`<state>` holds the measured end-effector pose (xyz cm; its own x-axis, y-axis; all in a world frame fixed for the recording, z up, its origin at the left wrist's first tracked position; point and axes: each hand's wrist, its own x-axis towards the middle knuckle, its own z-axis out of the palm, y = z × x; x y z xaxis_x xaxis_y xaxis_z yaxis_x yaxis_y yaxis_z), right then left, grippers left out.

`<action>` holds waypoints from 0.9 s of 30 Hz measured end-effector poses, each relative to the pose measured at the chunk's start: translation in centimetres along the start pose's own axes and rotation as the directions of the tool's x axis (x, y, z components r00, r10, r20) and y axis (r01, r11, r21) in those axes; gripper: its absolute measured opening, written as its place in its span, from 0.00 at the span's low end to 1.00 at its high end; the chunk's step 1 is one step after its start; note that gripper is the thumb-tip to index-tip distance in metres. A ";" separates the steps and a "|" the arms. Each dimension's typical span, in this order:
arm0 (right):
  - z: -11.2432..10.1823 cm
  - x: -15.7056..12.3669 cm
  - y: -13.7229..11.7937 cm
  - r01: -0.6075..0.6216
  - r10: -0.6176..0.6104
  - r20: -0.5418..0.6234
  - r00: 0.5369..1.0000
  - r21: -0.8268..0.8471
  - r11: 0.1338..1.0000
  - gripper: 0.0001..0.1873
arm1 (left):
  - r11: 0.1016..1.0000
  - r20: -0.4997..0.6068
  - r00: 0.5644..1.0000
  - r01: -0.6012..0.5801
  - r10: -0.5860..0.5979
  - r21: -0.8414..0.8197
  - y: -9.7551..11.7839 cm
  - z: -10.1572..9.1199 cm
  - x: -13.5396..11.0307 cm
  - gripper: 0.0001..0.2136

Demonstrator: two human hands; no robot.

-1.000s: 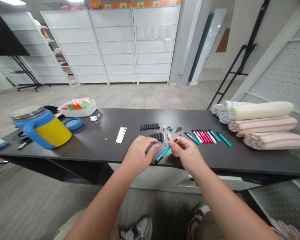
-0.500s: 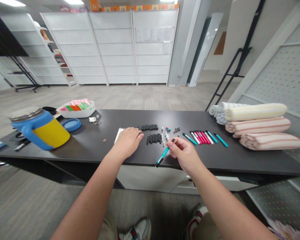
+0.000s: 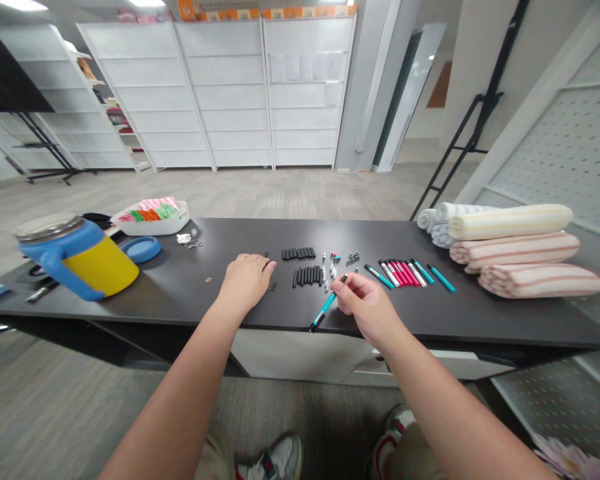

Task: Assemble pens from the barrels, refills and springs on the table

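My right hand (image 3: 369,305) pinches a teal pen (image 3: 325,308) by its upper end, and the pen's black tip slants down toward the front edge of the black table (image 3: 180,293). My left hand (image 3: 245,277) lies knuckles-up on the table left of two rows of short black caps (image 3: 306,275). Its fingers are curled down over the spot where thin white rods lay, and the rods are hidden under it. Small springs and tips (image 3: 330,263) sit between my hands. A row of teal and pink pens (image 3: 410,273) lies to the right.
Rolled striped towels (image 3: 520,250) are stacked at the table's right end. A yellow and blue mug (image 3: 77,260), a blue lid (image 3: 141,249) and a white tray (image 3: 153,220) with coloured items stand at the left. White shelving lines the far wall.
My left hand left the teal pen and moved left across the table, onto the white rods, covering them. My right hand kept the pen and barely moved.
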<state>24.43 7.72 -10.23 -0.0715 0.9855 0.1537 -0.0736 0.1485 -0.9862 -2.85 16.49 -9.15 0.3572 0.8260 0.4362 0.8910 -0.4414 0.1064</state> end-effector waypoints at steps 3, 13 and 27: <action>0.0 0.0 0.1 -0.011 0.011 0.012 1.000 0.009 1.000 0.21 | 1.000 -0.026 1.000 0.016 -0.016 -0.025 -0.1 0.3 0.0 0.14; 0.2 0.1 -0.2 -0.007 0.008 0.020 1.000 -0.016 1.000 0.20 | 0.885 -0.173 0.984 -0.040 -0.046 -0.463 2.7 -1.5 -1.0 0.05; 0.5 0.2 -0.8 -0.005 0.013 0.062 0.998 -0.119 0.993 0.18 | 0.609 -0.056 0.991 -0.119 0.121 -0.784 7.7 -1.0 -3.3 0.05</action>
<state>23.97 7.80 -9.42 -0.1337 0.9804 0.1448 0.0451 0.1519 -0.9874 2.57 10.02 -8.83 0.4460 0.7453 0.4956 0.2801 -0.6421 0.7136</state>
